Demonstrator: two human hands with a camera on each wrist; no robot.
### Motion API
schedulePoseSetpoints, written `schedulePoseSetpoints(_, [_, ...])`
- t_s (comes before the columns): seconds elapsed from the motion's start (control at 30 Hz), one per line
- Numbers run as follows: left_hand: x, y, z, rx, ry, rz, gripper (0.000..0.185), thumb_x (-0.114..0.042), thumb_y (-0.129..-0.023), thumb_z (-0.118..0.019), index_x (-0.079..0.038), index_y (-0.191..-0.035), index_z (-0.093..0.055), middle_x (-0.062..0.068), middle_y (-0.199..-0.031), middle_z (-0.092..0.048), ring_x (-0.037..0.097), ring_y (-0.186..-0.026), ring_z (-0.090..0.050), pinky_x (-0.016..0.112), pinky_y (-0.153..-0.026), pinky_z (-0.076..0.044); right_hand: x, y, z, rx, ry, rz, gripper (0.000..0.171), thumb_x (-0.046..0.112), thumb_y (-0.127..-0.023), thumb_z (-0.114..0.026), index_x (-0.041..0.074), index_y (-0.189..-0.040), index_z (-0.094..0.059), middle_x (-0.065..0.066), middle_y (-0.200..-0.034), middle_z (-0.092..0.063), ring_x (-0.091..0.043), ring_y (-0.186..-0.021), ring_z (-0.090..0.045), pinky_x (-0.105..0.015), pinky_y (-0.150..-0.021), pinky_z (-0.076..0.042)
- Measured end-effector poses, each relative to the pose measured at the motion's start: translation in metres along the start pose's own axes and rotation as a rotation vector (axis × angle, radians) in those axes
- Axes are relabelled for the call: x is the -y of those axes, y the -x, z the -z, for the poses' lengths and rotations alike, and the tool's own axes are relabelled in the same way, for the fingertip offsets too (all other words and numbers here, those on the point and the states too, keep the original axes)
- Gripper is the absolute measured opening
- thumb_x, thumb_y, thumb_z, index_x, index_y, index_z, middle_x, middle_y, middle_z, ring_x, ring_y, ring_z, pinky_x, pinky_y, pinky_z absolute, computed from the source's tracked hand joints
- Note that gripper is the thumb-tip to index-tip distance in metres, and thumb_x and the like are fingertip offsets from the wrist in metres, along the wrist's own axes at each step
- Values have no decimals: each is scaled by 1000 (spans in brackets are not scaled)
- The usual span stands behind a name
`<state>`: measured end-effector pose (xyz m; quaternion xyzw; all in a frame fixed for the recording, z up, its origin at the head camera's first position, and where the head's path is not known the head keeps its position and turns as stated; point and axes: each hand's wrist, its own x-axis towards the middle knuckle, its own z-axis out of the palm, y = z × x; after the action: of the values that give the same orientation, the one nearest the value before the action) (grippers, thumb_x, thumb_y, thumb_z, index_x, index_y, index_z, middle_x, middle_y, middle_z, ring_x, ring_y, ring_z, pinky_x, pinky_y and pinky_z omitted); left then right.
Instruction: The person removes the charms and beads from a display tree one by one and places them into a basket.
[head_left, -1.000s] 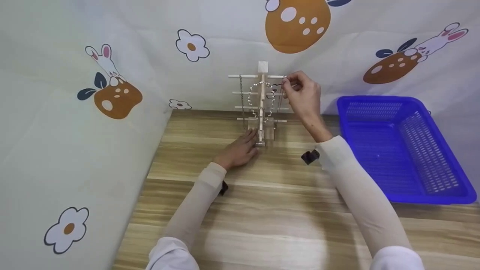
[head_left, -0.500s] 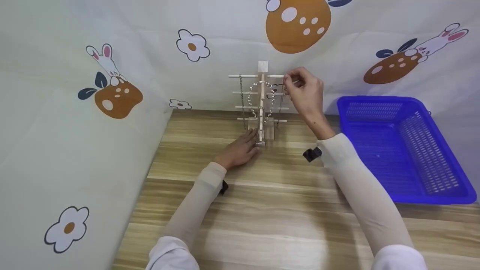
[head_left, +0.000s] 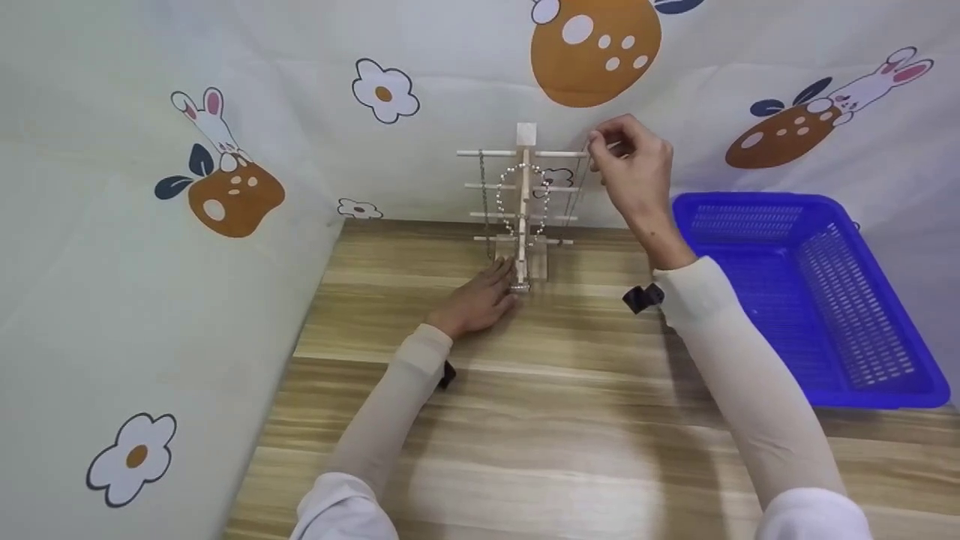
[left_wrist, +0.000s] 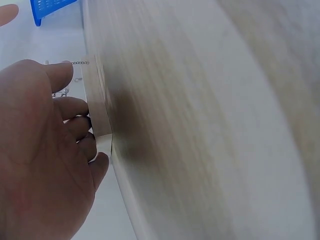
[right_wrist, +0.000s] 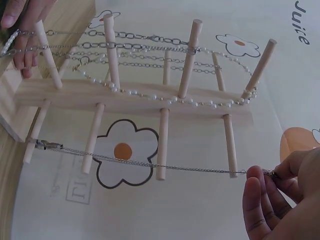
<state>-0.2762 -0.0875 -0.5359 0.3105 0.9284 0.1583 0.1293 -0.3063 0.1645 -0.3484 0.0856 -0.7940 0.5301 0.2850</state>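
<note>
A wooden jewelry stand [head_left: 526,176] with rows of pegs stands against the back wall. My right hand [head_left: 634,161] pinches the end of a thin silver chain necklace [right_wrist: 200,169] just beyond the tip of the top right peg. The chain runs down alongside the right-hand pegs to a metal piece [right_wrist: 47,145] near the lowest one. Low at the front left, my left hand [head_left: 476,300] rests its fingers against the stand's wooden base [left_wrist: 97,107]. Silver link chains [right_wrist: 130,40] and a pearl bead necklace [right_wrist: 175,101] hang from other pegs.
To the right, a blue plastic basket [head_left: 686,247] sits on the wood-grain table [head_left: 570,442]. A printed cloth wall [head_left: 450,45] with bunnies and flowers rises right behind the stand and along the left side.
My right hand has moved right and a little up, away from the stand's post, and the thin chain has swung outward with it. My left hand has stayed at the base.
</note>
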Motion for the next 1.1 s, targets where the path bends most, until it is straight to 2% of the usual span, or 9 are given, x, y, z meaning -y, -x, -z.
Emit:
schedulePoseSetpoints(0.2, [1, -1, -2, -4, 2, 5, 66, -40, -117, -33, -2, -169, -17, 13, -180, -6, 31, -168, -5, 45, -137, -14, -5, -3, 9, -20, 38, -1, 11, 13, -100, -71, 6, -98, -78, 7, -81, -73, -9, -63, -68, -14, -52, -50])
schedulePoseSetpoints(0.53, [1, -1, -4, -15, 7, 12, 65, -38, -117, -33, -3, -169, -19, 11, -181, -5, 31, -168, -6, 45, -137, -16, -16, -7, 22, -81, 43, -52, 11, 12, -99, -71, 4, -99, -79, 9, -79, -72, -6, -60, -66, -12, -50, -49])
schedulePoseSetpoints(0.87, [1, -2, -4, -19, -5, -8, 65, -36, -117, -35, 0, -169, -19, 15, -180, -7, 33, -168, -7, 46, -137, -17, -19, -14, 47, -121, 51, -64, 10, 18, -100, -72, 12, -99, -80, 12, -80, -72, -8, -62, -67, -14, -53, -53])
schedulePoseSetpoints(1.0, [1, -1, -3, -24, -15, -10, 66, -37, -117, -34, 0, -169, -19, 16, -180, -8, 33, -168, -7, 47, -136, -18, -16, -18, 56, -150, 73, -53, 10, 18, -100, -72, 13, -99, -80, 14, -80, -71, -5, -62, -67, -13, -54, -53])
schedulePoseSetpoints(1.1, [1, -1, -4, -22, -17, -7, 66, -38, -117, -34, 0, -169, -18, 15, -180, -8, 32, -168, -7, 47, -136, -19, -7, -18, 63, -158, 73, -46, 12, 16, -101, -71, 10, -100, -80, 14, -80, -71, -4, -63, -67, -12, -55, -53])
